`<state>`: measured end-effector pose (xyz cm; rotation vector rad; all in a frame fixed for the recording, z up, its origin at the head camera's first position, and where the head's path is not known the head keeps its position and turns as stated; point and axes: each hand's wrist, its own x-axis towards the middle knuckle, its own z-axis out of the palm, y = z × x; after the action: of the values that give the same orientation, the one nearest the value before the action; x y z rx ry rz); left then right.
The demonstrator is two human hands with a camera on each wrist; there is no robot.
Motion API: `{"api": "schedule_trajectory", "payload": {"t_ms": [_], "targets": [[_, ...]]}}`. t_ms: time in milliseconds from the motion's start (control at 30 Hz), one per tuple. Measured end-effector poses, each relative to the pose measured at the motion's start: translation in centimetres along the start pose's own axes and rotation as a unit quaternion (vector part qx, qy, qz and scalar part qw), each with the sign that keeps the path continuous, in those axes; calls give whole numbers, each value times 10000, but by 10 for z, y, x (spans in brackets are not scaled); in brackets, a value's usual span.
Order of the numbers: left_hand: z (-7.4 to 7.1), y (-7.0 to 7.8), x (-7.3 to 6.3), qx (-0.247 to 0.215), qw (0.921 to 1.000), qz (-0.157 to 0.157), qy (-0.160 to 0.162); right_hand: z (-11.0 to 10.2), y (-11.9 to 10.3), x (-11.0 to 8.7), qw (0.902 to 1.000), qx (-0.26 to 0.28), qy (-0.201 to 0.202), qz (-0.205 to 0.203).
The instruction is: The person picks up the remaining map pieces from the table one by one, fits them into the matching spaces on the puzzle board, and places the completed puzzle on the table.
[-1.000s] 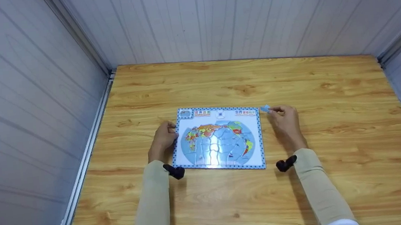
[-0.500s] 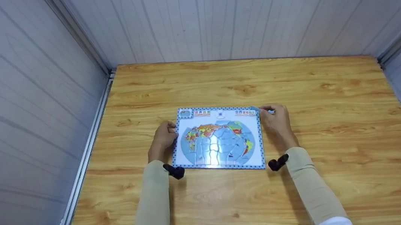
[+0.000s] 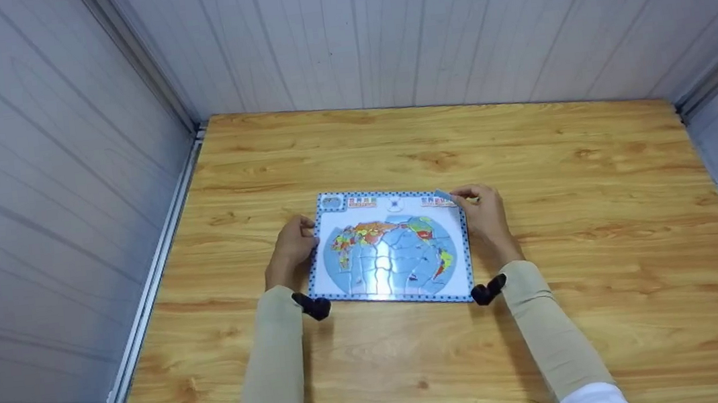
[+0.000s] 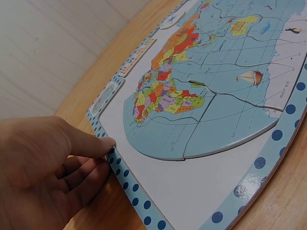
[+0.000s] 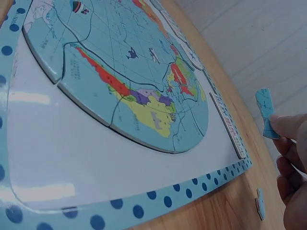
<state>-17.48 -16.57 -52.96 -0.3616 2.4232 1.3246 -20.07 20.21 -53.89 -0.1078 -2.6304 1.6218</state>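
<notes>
In the head view a world map jigsaw board (image 3: 397, 299) with a blue dotted border lies flat on the table. My left hand (image 3: 294, 241) holds its left edge, with the thumb (image 4: 103, 146) on the border and the fingers curled at and below the rim. Over the top right corner, my right hand (image 3: 486, 215) pinches a small light blue puzzle piece (image 5: 265, 109) between thumb and finger, raised above the board. A second blue piece (image 5: 260, 204) lies on the table beyond the right edge, mostly hidden by the hand in the head view. The oval map's upper edge shows a white gap.
The wood-grain table (image 3: 379, 375) surrounds the board. Pale panel walls (image 3: 340, 34) stand behind it and at both sides. A black wrist camera mount (image 3: 313, 307) sits at the left cuff, another (image 3: 487, 290) at the right.
My right hand has moved left with the puzzle piece, from beside the board to over its top right corner. My left hand stays at the left edge.
</notes>
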Motion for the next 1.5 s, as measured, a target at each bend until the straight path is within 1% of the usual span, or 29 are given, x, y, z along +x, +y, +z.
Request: {"api": "schedule_trajectory", "payload": {"t_ms": [233,367,467,600,700,833,967,1100,1267,1500], "targets": [[0,0,0,-81,9999,-99,-18,11,-3,2,9996,219,-181,-35],[1,0,0,-120,9999,-105,-5,16,-4,4,9997,10,-217,-137],[1,0,0,-95,9999,-94,-6,19,-4,5,9991,-206,-240,-290],[0,0,1,60,9999,56,64,22,-4,6,9982,-293,-307,-429],[1,0,3,117,9999,71,101,25,-5,6,9980,-253,-354,-452],[2,1,3,40,9999,-90,75,29,-6,5,9982,-130,-421,-413],[1,2,2,-43,9999,-144,48,34,-9,4,9978,-136,-480,-433],[2,2,0,-104,9998,-156,9,38,-11,3,9970,-205,-510,-542],[2,1,-1,-67,9999,-88,20,42,-13,2,9957,-166,-593,-689],[2,1,0,-23,10000,16,54,48,-17,1,9940,-241,-782,-726]]}}
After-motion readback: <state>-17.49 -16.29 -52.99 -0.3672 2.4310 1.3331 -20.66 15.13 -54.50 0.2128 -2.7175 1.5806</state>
